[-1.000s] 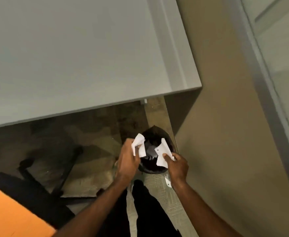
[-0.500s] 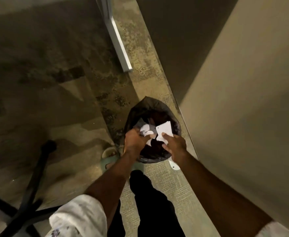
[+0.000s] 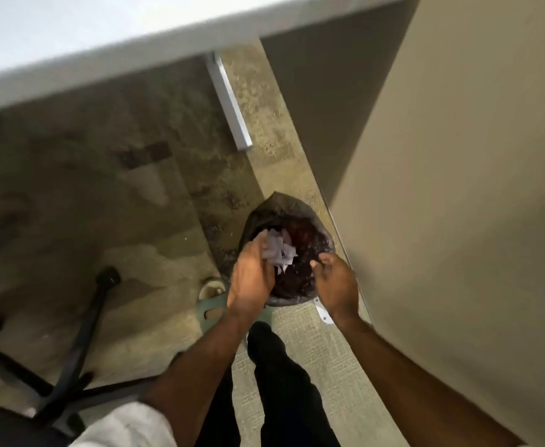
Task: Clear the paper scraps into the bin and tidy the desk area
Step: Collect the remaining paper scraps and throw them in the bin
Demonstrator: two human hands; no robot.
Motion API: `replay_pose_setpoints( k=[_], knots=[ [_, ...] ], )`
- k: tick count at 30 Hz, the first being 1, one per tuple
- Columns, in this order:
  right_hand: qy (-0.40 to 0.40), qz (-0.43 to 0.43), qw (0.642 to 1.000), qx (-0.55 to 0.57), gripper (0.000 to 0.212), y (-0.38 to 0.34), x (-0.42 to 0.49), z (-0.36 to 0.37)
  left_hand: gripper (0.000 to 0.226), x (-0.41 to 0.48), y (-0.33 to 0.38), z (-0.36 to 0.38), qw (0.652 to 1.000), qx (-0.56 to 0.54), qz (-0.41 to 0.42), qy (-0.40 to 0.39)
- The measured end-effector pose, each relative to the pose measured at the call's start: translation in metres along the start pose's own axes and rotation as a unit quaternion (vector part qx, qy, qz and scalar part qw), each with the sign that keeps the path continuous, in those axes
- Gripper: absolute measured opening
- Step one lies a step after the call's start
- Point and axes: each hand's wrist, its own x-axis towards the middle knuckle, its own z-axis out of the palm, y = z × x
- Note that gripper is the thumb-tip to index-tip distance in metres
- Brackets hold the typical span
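Left hand [image 3: 252, 279] and right hand [image 3: 335, 283] loosely spread

The right hand [image 3: 337, 282], which pinches a white scrap half a second ago, now has nothing between its fingers; they are loosely curled and parted above the near rim of the bin [image 3: 285, 246]. The paper scraps [image 3: 279, 251] are no longer held up in two separate pieces: they sit bunched together just beyond the left hand's fingertips, over the dark liner, blurred. The left hand [image 3: 252, 279] has spread flatter, its fingers stretched toward the scraps. The desk edge [image 3: 135, 56] has come back into view at the top.
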Motion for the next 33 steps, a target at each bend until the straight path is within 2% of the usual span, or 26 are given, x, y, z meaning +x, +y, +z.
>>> replay_pose_setpoints(
  k=[2,4,8,13,16,25,29,33],
  knots=[
    [0.045,-0.125,0.981,-0.141,0.027,-0.013,-0.016,-0.021,0.067,-0.016,0.019,-0.012,0.998,0.05,0.04,-0.009],
    [0.08,-0.186,0.959,-0.198,0.037,-0.043,-0.036,-0.055,0.072,-0.034,0.056,-0.043,0.991,0.109,0.072,0.003],
    [0.105,-0.184,0.945,-0.247,0.059,-0.106,-0.072,-0.121,0.082,-0.068,0.125,-0.103,0.982,0.167,0.08,0.04],
    [0.098,-0.187,0.955,-0.21,0.077,-0.173,-0.094,-0.189,0.088,-0.091,0.201,-0.18,0.966,0.215,0.082,0.121],
    [0.087,-0.224,0.947,-0.214,0.082,-0.201,-0.102,-0.216,0.086,-0.1,0.232,-0.221,0.957,0.23,0.09,0.152],
    [0.107,-0.316,0.916,-0.223,0.078,-0.312,-0.101,-0.245,0.089,-0.114,0.243,-0.334,0.939,0.223,0.031,0.259],
    [0.106,-0.378,0.893,-0.221,0.073,-0.374,-0.111,-0.227,0.088,-0.134,0.227,-0.39,0.927,0.211,0.002,0.309],
    [0.081,-0.434,0.873,-0.208,0.074,-0.434,-0.144,-0.191,0.089,-0.165,0.189,-0.438,0.922,0.222,-0.065,0.311]
  ],
)
